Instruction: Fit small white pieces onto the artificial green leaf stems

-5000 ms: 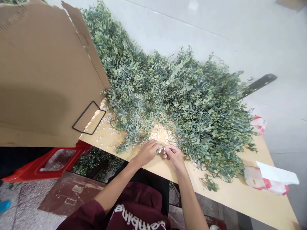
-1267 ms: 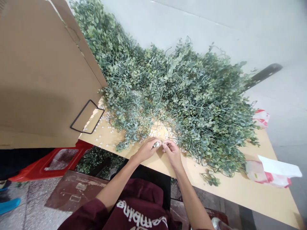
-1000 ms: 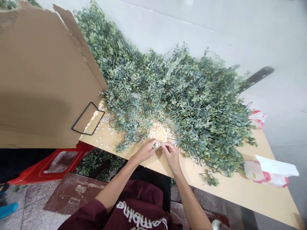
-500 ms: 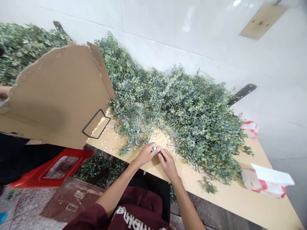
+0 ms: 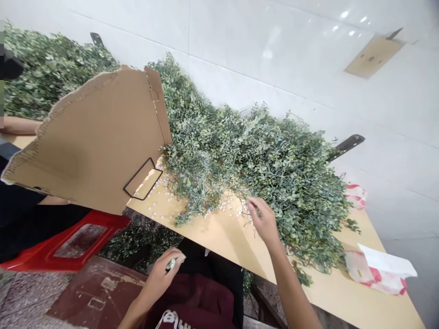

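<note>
My left hand (image 5: 164, 269) hangs below the table's front edge, over my lap. Its fingers are curled round a small whitish and dark item, too little of which shows to name. My right hand (image 5: 263, 220) is over the table at the front of a big heap of artificial leafy sprigs (image 5: 288, 160). Thumb and fingers come together there beside thin stems; whether one is pinched between them is hidden. Small white beads (image 5: 224, 206) lie scattered on the tabletop just left of this hand.
A cardboard sheet (image 5: 99, 137) stands at the left, with a black wire frame (image 5: 142, 179) at its lower corner. Behind it shows another person's arm (image 5: 20, 125). A red stool (image 5: 78, 237) is below. Red and white plastic bags (image 5: 380, 269) lie at the right.
My hands, together over the table before, have come apart. The left has dropped back toward my lap with the small item; the right has moved up and right to the sprigs.
</note>
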`<state>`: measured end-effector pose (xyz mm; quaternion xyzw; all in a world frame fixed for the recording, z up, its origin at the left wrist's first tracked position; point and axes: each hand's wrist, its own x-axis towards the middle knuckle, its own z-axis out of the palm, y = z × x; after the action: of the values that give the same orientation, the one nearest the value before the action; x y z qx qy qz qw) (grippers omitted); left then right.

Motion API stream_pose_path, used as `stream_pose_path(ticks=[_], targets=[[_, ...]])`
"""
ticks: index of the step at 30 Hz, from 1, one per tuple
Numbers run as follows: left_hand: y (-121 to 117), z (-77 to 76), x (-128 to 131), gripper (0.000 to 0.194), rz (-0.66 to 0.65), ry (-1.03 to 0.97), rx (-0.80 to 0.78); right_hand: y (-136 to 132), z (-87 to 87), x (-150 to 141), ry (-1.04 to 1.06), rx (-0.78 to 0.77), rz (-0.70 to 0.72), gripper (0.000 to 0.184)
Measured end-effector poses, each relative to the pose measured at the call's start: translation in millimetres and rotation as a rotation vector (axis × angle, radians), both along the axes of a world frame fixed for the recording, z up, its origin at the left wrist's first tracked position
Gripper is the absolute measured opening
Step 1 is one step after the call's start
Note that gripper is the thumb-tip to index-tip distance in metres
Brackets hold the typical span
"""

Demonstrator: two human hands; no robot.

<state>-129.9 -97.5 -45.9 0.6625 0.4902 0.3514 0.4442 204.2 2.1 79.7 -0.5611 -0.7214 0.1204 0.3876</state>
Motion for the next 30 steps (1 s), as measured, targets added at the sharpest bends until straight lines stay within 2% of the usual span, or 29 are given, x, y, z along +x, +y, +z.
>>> stream_pose_path(ticks=[3, 7, 10, 13, 16, 17, 19, 21, 23, 26, 30], targets=[[5, -36.8, -24, 0.029, 0.06, 0.093, -0.021, 51, 9.9, 4, -0.082, -0.021, -0.05, 0.029], [24, -87.3, -42, 0.027, 0.133, 0.214, 0.046, 113, 1.9, -3, -0.311, -0.25, -0.127, 0.035], [34, -102.5, -49, 0.039, 0.17, 0.268, 0.152, 134, -7.0, -10, -0.42, -0.346, -0.158, 0.027], [36, -96.3, -54, 0.042, 0.205, 0.288, 0.214, 136, -4.6, -9, -0.418, -0.342, -0.184, 0.016], [28, -82.5, -54, 0.038, 0.245, 0.272, 0.223, 126, 14.8, 3, -0.375, -0.267, -0.221, 0.017], [24, -77.8, -53, 0.036, 0.256, 0.264, 0.225, 120, 24.6, 7, -0.329, -0.194, -0.256, 0.019], [16, -68.1, -47, 0.033, 0.248, 0.241, 0.233, 107, 47.4, 16, -0.096, 0.106, -0.375, 0.024], [10, -56.9, -37, 0.03, 0.199, 0.207, 0.254, 92, 71.3, 23, 0.163, 0.371, -0.479, 0.031], [8, -43.6, -24, 0.028, 0.149, 0.163, 0.314, 80, 92.5, 28, 0.372, 0.564, -0.532, 0.032], [11, -20.8, -3, 0.027, 0.101, 0.108, 0.449, 69, 113.8, 38, 0.54, 0.729, -0.499, 0.026], [18, 8.6, 27, 0.03, 0.011, 0.048, 0.569, 66, 125.5, 60, 0.688, 0.835, -0.462, 0.018]])
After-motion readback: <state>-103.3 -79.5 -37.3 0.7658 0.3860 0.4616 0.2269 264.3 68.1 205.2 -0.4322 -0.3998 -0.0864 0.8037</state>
